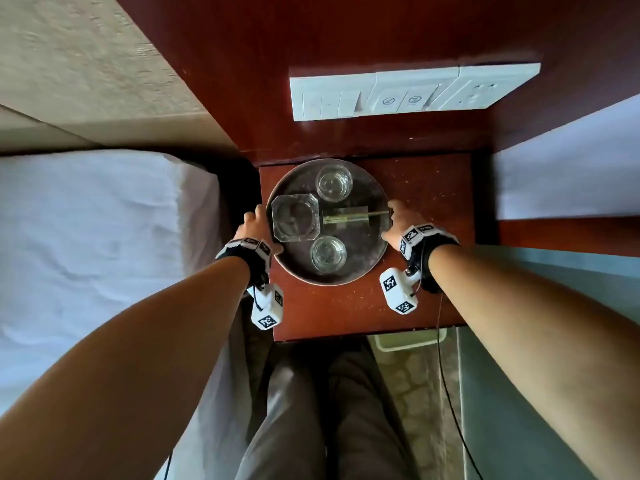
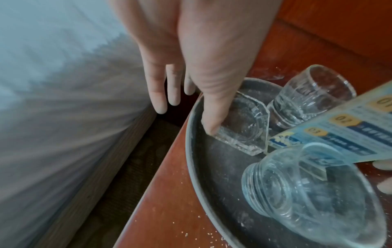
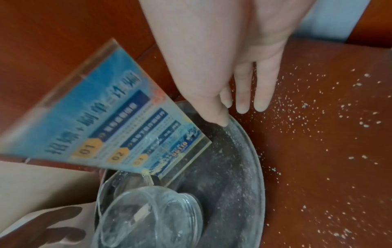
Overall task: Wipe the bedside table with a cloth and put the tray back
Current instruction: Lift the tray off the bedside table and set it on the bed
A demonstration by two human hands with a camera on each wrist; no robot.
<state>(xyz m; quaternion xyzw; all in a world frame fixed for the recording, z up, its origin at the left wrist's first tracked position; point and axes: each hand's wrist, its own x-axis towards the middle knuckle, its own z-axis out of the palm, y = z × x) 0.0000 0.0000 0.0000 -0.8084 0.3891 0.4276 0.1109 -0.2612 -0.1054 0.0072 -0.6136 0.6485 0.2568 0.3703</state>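
Note:
A round grey tray (image 1: 372, 251) sits on the left back part of the red-brown bedside table (image 1: 426, 209). It carries two glasses (image 1: 335, 183) (image 1: 328, 254), a glass ashtray (image 1: 295, 217) and an upright clear card stand (image 1: 349, 216). My left hand (image 1: 258, 220) holds the tray's left rim (image 2: 212, 167), thumb inside against the ashtray (image 2: 239, 125), fingers down outside. My right hand (image 1: 398, 216) holds the right rim (image 3: 233, 184) the same way, thumb on the inner edge. Pale crumbs dot the table top (image 3: 318, 134). No cloth is in view.
A bed with a white sheet (image 1: 104, 237) presses close on the left, and a second white bed (image 1: 571, 161) lies on the right. A white switch panel (image 1: 408, 91) is on the wooden wall behind. My legs stand at the table's front edge.

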